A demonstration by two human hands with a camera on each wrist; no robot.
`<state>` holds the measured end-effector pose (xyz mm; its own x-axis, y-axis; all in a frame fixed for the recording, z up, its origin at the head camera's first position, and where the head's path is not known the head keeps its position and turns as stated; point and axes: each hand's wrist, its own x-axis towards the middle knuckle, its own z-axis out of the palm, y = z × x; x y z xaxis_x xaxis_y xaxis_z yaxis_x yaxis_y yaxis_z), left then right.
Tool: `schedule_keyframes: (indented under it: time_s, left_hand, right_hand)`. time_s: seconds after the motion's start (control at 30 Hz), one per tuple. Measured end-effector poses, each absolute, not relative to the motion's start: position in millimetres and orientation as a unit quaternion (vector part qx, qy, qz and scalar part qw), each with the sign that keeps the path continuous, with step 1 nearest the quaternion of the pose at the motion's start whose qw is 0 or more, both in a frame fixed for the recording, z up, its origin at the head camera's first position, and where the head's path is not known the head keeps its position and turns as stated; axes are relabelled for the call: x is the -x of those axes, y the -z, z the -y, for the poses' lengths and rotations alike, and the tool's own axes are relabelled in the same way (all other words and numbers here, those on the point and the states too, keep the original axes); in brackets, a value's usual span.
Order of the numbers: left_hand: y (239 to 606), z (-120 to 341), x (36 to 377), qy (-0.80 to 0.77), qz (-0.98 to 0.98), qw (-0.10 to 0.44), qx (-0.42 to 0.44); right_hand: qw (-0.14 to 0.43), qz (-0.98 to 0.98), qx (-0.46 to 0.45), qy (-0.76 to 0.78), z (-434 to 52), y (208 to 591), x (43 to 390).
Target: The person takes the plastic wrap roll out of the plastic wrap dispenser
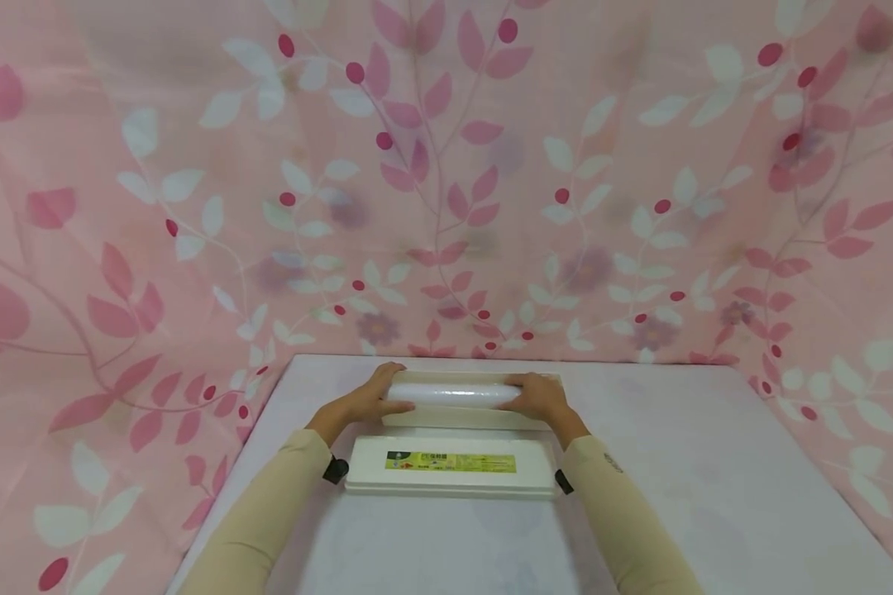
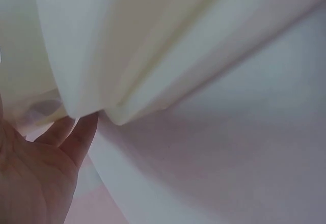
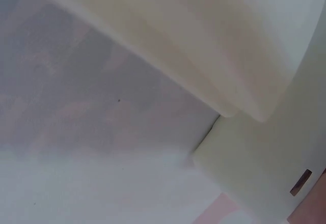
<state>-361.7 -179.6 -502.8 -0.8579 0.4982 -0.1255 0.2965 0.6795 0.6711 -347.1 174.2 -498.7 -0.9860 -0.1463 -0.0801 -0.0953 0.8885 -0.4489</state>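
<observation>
A white glossy roll (image 1: 454, 390) lies lengthwise in a long cream tray (image 1: 461, 420) on the table. My left hand (image 1: 375, 395) grips the roll's left end and my right hand (image 1: 537, 397) grips its right end. In front of the tray lies a cream lid (image 1: 452, 468) with a yellow-green label (image 1: 450, 463). The left wrist view shows my palm and fingers (image 2: 76, 137) under the corner of the cream tray (image 2: 153, 56). In the right wrist view only cream plastic edges (image 3: 244, 91) and the table show; the hand is out of sight.
The pale table (image 1: 714, 479) stretches to both sides and toward me. A pink cloth with leaves and berries (image 1: 446, 165) hangs behind and round the sides. The table's left edge (image 1: 231, 471) runs diagonally near my left sleeve.
</observation>
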Motion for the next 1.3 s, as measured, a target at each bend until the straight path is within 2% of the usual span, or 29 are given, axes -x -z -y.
schedule_keyframes:
  time_s: [0.2, 0.6, 0.83, 0.97, 1.3]
  left_hand:
    - [503.0, 181.0, 364.4, -0.342, -0.902, 0.135, -0.225]
    - [507.7, 187.1, 364.8, -0.335, -0.908, 0.108, -0.229]
    - [508.0, 183.1, 367.5, -0.33, -0.906, 0.112, -0.239]
    - [506.6, 179.7, 363.4, -0.347, -0.905, 0.114, -0.217]
    - [507.7, 178.6, 364.7, -0.326, -0.912, 0.114, -0.222]
  right_hand:
    - [0.031, -0.974, 0.078, 0.209, -173.6, 500.2, 348.2]
    - [0.042, -0.972, 0.078, 0.217, -168.8, 497.8, 347.9]
    - [0.033, -0.978, 0.074, 0.193, -171.9, 499.4, 346.2]
    - [0.03, -0.977, 0.079, 0.195, -172.8, 499.3, 343.1]
    - [0.064, -0.973, 0.073, 0.211, -175.7, 498.5, 346.4]
